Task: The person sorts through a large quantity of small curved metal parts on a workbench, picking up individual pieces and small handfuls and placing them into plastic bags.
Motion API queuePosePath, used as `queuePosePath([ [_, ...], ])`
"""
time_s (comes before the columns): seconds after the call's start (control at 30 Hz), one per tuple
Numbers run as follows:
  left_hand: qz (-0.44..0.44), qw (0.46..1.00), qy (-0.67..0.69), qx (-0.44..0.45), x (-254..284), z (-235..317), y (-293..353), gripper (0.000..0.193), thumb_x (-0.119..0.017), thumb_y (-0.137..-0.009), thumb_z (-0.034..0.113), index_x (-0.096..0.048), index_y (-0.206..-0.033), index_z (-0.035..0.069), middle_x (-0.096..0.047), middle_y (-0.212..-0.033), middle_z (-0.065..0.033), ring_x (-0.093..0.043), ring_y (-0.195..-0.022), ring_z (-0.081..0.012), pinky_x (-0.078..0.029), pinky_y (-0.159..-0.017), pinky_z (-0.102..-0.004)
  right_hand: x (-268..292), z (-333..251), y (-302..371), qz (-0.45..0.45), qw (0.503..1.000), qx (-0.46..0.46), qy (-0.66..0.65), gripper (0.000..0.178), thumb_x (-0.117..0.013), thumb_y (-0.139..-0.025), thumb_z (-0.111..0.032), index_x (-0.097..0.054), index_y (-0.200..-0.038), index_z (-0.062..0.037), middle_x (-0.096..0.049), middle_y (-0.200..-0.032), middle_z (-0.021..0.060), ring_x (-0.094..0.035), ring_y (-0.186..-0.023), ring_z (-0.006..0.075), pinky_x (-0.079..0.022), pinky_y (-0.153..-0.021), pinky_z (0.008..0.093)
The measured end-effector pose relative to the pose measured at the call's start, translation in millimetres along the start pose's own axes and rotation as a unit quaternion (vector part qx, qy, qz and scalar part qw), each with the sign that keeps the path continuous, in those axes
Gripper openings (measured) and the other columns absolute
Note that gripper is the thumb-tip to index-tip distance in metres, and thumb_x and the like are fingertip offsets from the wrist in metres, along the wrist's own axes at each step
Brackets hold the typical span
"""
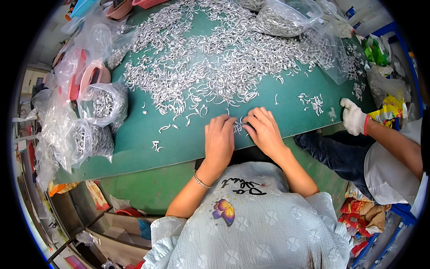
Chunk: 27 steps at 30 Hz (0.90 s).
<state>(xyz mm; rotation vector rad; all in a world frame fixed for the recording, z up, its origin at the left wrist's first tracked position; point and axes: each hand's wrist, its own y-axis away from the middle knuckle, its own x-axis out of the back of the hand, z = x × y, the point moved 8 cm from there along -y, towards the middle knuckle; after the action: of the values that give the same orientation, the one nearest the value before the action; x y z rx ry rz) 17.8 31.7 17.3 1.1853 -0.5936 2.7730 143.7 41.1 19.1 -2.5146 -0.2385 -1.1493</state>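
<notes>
My left hand and my right hand are close together at the near edge of the green table. The fingers of both are bent inward, with the tips almost meeting. A small curved silvery metal piece shows at my right fingertips, in a pinch. What my left fingertips hold is too small to make out. A few more such pieces lie on the table between my hands. Just beyond spreads a wide heap of loose curved metal pieces.
Clear plastic bags of metal parts line the left side, near a pink basket. Another filled bag stands far right. A small cluster of pieces lies at right. A co-worker's gloved hand rests at the right table edge.
</notes>
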Motion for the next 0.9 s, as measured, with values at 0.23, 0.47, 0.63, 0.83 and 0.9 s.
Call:
queuePosePath([
  [0.23, -0.026, 0.999, 0.033, -0.013, -7.3, 4.6, 1.7, 0.028, -0.056, -0.084, -0.005, -0.06, -0.111, 0.001, -0.058, -0.114, -0.0133, -0.054, -0.102, -0.0323, -0.043, -0.087, -0.0394, 25.3, 25.0, 3.1, 0.045, 0.998, -0.041, -0.033, 0.007, -0.067, -0.077, -0.003, -0.061, -0.08, -0.004, -0.057, -0.084, 0.0082, -0.052, -0.083, 0.0289, -0.039, -0.074, 0.0372],
  [0.47, -0.041, 0.993, 0.105, -0.039, -12.8, 15.1, 6.0, 0.029, -0.052, -0.084, -0.009, -0.06, -0.111, -0.001, -0.059, -0.114, -0.0145, -0.056, -0.102, -0.0332, -0.046, -0.088, -0.0368, 45.9, 55.6, -6.7, 0.076, 0.991, -0.106, 0.016, 0.006, -0.066, -0.078, -0.003, -0.061, -0.081, -0.003, -0.058, -0.084, 0.0098, -0.054, -0.084, 0.0305, -0.04, -0.075, 0.0377],
  [0.63, -0.085, 0.941, 0.313, 0.098, -0.8, 10.5, 25.8, 0.023, -0.051, -0.09, -0.007, -0.061, -0.11, 0.0, -0.064, -0.109, -0.0116, -0.062, -0.095, -0.0228, -0.049, -0.081, -0.0326, 61.7, 51.8, -2.7, 0.124, 0.989, -0.07, 0.041, 0.013, -0.066, -0.079, -0.002, -0.063, -0.091, -0.0009, -0.061, -0.092, 0.0136, -0.056, -0.089, 0.0328, -0.044, -0.08, 0.0408],
  [0.83, -0.31, 0.49, 0.696, 0.424, -85.8, -8.9, 106.3, 0.043, -0.041, -0.101, 0.02, -0.043, -0.132, -0.009, -0.054, -0.128, -0.0257, -0.055, -0.119, -0.0308, -0.044, -0.102, -0.0397, 15.3, 19.8, 21.2, -0.001, 0.996, -0.087, -0.002, 0.019, -0.064, -0.08, 0.0, -0.057, -0.097, 0.0002, -0.054, -0.094, 0.0157, -0.056, -0.091, 0.0368, -0.047, -0.077, 0.0418],
  [0.9, -0.282, 0.376, 0.761, 0.446, -102.3, -6.3, 113.6, 0.045, -0.038, -0.101, 0.02, -0.038, -0.134, -0.01, -0.05, -0.131, -0.029, -0.05, -0.124, -0.0348, -0.04, -0.106, -0.0426, 1.9, 4.9, 25.3, -0.034, 0.995, -0.066, -0.073, 0.017, -0.062, -0.081, 0.001, -0.057, -0.097, 0.0005, -0.054, -0.097, 0.0163, -0.055, -0.091, 0.0382, -0.047, -0.078, 0.0434],
])
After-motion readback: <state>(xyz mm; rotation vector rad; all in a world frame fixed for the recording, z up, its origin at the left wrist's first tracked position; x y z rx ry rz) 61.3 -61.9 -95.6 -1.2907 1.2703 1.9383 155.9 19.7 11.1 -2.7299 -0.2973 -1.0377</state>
